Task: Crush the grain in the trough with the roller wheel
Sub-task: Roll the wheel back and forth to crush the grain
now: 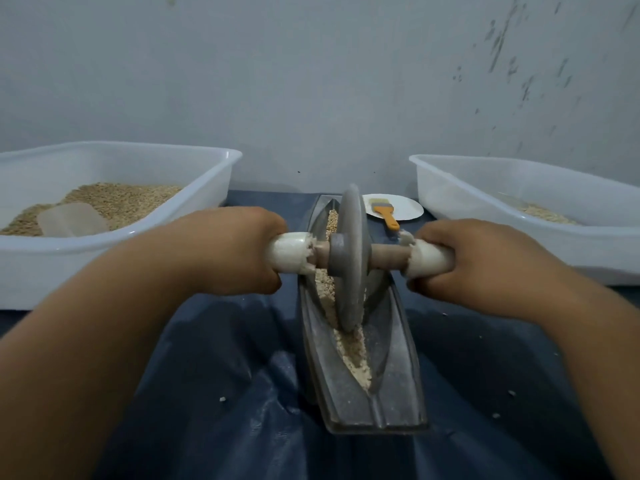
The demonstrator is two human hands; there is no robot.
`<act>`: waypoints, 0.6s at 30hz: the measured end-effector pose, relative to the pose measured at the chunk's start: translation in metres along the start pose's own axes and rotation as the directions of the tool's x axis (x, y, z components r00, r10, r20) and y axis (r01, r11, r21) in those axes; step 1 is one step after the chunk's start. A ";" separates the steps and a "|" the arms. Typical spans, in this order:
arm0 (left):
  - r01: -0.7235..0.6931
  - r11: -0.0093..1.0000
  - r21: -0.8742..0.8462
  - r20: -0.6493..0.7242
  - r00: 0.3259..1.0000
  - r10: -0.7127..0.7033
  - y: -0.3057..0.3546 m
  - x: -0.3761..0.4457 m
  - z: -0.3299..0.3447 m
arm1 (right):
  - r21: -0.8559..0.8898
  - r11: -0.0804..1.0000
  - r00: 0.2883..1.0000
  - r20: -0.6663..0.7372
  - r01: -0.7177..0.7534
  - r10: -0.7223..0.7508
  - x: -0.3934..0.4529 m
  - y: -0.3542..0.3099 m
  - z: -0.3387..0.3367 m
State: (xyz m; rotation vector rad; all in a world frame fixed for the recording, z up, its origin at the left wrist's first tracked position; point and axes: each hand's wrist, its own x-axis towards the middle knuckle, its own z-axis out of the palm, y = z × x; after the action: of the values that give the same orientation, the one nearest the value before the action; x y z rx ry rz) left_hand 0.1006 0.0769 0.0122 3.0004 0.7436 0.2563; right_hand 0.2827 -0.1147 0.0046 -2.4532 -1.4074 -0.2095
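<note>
Gripping the crosswise axle, both hands (239,251) (464,258); roller wheel (349,258) upright along the trough (394,358).

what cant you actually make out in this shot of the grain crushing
Only the head view exists.
- Where the roller wheel meets the grain: hidden by the wheel itself.
- Fingers of the left hand and right hand: curled under the white handles.
- Far end of the trough: behind the wheel.
- Left tub: cut by the frame edge.
- Scoop in it: blurred, outline only.
</note>
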 end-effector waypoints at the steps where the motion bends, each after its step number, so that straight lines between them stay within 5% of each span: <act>1: -0.014 1.000 -0.013 0.029 0.999 0.015 -0.001 -0.003 -0.003 | 0.029 1.000 0.998 0.063 0.006 -0.008 -0.003 0.002 -0.005; 6: -0.067 0.997 -0.035 0.061 0.996 0.069 -0.003 -0.016 -0.015 | 0.203 0.979 0.952 0.303 -0.023 -0.041 -0.023 0.009 -0.026; 12: 0.036 0.999 -0.020 -0.073 0.997 -0.037 -0.004 0.002 0.005 | 0.002 1.000 0.997 -0.076 0.002 -0.002 0.002 -0.001 0.006; 18: -0.010 1.000 -0.029 0.031 0.999 0.010 -0.008 -0.010 -0.013 | 0.217 0.976 0.959 0.278 -0.012 -0.050 -0.015 0.014 -0.019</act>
State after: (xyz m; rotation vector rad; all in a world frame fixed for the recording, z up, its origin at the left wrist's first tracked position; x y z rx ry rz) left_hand 0.0859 0.0797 0.0233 2.9748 0.7162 0.2186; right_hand 0.2872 -0.1402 0.0155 -2.3552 -1.4767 0.2886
